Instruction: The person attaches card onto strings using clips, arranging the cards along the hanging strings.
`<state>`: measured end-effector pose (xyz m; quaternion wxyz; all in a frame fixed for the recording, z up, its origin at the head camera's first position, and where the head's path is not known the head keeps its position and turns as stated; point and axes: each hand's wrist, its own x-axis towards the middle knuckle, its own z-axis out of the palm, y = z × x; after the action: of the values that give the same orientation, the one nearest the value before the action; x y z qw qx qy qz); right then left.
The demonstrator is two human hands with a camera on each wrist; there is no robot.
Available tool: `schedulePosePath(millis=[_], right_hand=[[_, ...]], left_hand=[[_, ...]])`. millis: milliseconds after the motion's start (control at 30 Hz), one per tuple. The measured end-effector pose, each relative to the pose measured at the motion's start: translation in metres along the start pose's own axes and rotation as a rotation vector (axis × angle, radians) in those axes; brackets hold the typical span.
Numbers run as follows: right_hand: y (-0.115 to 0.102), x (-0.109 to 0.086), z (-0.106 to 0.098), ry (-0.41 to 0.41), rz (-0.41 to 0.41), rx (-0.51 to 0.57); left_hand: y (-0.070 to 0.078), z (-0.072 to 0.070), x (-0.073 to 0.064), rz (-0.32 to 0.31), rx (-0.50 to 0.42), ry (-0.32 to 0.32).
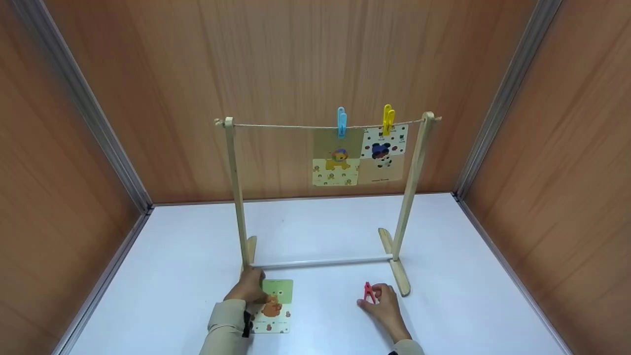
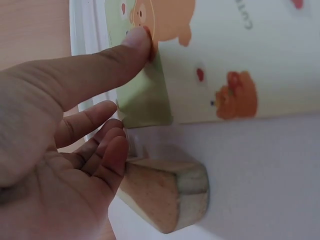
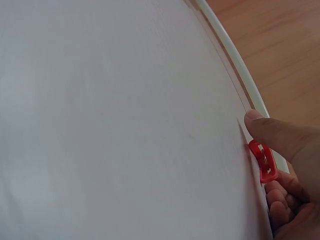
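at seven o'clock in the head view, the card (image 1: 280, 315), probably light and bendable, is best lifted by its edge; it is touched by the left hand (image 1: 248, 288), pinch untellable. at five, the red clip (image 1: 367, 288), likely springy, is pinched by the right hand (image 1: 387, 309).

Partitioned work booth, interior. A back panel (image 1: 276, 59), a left panel (image 1: 59, 197) and a right panel (image 1: 557, 172), all wood-grained, meet at grey metal corner strips (image 1: 84, 98) and enclose a smooth white bench (image 1: 320, 222) on three visible sides. Metal edging (image 1: 104, 281) lines the foot of the side panels. Whether the booth belongs to a laboratory, workshop or office cannot be determined.
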<state>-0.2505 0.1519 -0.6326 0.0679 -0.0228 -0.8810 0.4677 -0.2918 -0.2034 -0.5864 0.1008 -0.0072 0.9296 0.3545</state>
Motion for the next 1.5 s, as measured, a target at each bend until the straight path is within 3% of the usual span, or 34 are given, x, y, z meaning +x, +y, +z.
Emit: schedulePosePath(millis=[100, 367, 867, 1133, 1500], right_hand=[[0.000, 0.001, 0.001, -0.002, -0.004, -0.004], [-0.003, 0.000, -0.001, -0.028, 0.043, 0.005], [-0.002, 0.001, 0.000, -0.011, -0.003, -0.008], [0.001, -0.001, 0.003, 0.044, -0.082, -0.039], [0.003, -0.002, 0.002, 0.052, -0.053, -0.015]], left_hand=[[-0.001, -0.001, 0.000, 0.005, 0.028, -0.001], [0.001, -0.002, -0.003, -0.004, -0.004, -0.009], [-0.008, 0.003, -0.005, 0.027, -0.123, 0.003], [-0.008, 0.008, -0.007, 0.079, -0.099, 0.026], [-0.008, 0.012, -0.014, 0.080, -0.147, 0.030]])
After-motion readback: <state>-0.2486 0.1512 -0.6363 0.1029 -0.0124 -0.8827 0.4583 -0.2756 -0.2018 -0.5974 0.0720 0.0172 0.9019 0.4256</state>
